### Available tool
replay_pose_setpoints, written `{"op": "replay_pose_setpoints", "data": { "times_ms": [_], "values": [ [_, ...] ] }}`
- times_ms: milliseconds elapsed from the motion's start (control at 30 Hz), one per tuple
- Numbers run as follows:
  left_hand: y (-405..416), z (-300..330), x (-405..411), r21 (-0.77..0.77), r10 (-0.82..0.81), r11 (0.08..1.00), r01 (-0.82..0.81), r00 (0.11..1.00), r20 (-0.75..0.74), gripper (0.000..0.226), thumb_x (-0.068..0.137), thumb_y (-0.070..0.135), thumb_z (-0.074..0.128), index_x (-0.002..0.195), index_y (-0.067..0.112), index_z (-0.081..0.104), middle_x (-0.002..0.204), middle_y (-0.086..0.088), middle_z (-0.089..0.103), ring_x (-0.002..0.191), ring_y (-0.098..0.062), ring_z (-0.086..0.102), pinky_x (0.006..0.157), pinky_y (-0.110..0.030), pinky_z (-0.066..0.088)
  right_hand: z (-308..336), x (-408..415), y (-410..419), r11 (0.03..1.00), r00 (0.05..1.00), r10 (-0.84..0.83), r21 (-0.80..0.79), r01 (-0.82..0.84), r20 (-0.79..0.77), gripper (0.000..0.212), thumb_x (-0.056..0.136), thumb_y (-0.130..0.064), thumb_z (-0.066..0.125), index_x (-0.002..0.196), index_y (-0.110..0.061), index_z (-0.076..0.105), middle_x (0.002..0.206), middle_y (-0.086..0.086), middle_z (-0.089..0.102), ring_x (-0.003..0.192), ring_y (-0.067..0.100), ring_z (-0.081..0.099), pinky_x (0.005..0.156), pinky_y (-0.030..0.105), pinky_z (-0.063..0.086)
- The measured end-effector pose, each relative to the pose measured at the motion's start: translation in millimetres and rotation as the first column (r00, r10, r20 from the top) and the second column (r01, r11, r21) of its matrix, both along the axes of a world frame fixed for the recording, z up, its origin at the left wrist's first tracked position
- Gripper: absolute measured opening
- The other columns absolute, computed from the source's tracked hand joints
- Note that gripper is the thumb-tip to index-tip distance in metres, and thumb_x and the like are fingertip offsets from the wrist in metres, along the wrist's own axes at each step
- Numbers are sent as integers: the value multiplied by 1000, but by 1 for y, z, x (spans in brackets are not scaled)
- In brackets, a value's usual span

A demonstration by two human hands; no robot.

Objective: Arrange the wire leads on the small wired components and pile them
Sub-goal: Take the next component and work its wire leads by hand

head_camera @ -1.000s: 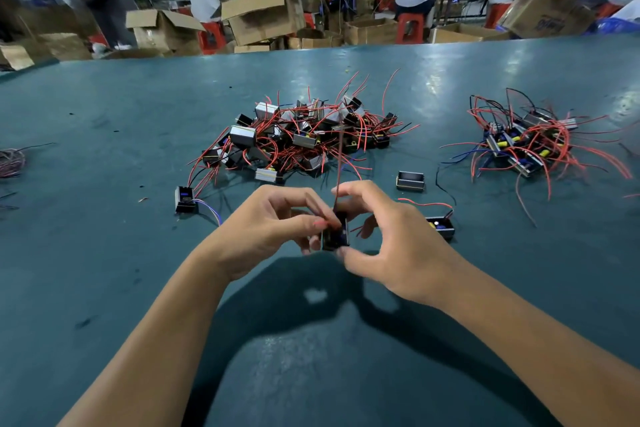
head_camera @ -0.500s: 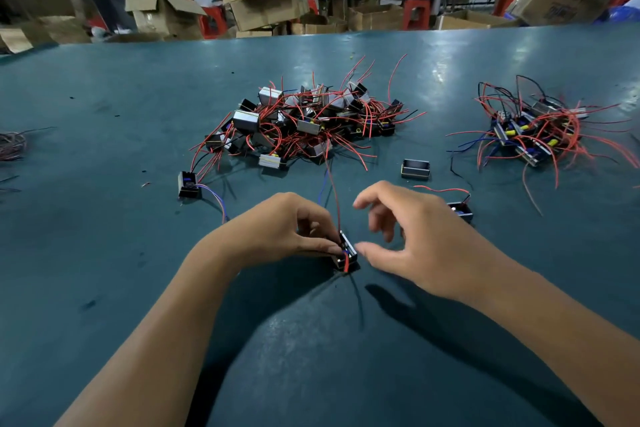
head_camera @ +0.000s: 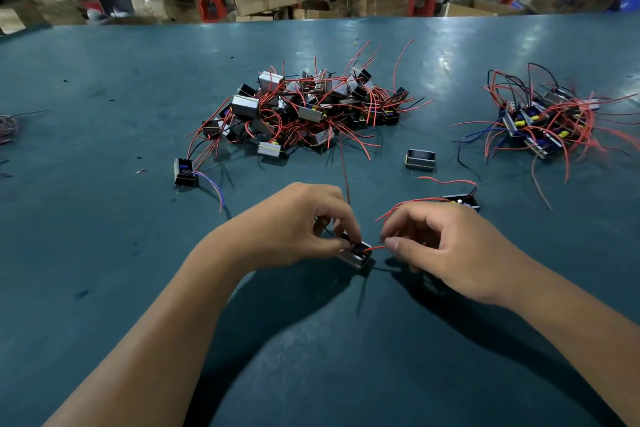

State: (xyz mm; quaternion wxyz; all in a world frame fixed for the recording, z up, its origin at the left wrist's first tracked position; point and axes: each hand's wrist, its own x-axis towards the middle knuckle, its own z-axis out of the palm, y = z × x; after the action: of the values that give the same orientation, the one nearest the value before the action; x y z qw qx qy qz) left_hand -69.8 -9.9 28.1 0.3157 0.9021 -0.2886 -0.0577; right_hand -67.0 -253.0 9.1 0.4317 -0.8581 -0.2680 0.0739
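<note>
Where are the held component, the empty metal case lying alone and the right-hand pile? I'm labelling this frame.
held component (head_camera: 358, 253): head view, on its dark top face beside the left fingertips.
empty metal case (head_camera: 420, 160): head view, on its near side wall.
right-hand pile (head_camera: 543, 118): head view, on the tangle's middle.

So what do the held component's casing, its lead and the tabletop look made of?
Casing of the held component: probably metal, a pale grey satin face around a dark core. Red lead: likely plastic-insulated wire, glossy and bending freely. Tabletop: a teal mat, perhaps rubber or vinyl, with soft glare and scuffs.
</note>
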Motion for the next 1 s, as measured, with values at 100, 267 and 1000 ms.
{"op": "replay_pose_setpoints", "data": {
  "times_ms": [100,267,1000],
  "values": [
    [-1,-2,0,25,1,1000,0,1000,-1,11,86,17,78,91,27,81,88,8,63,79,-17,59,71,-30,47,1,3,-4,1000,1000,-15,-1,15,-5,9,90,-23,69,87,-31,67,71,-10,67,61,5,60,58,20,46],
    [0,-7,-1,78,-2,997,1,1000,13,14,85,23,78,95,32,81,89,11,63,78,-11,60,70,-26,48,16,-11,-4,985,910,-76,-113,133,407,15,84,-27,74,96,-27,65,83,-14,55,80,6,53,71,21,42],
    [-4,-7,0,73,63,996,-53,988,-143,26,94,27,71,112,46,70,87,10,56,73,-14,55,74,-30,48,34,-39,7,786,781,210,-576,222,588,25,66,-18,84,66,-18,58,61,-4,53,54,23,57,46,30,43]
  ]
}}
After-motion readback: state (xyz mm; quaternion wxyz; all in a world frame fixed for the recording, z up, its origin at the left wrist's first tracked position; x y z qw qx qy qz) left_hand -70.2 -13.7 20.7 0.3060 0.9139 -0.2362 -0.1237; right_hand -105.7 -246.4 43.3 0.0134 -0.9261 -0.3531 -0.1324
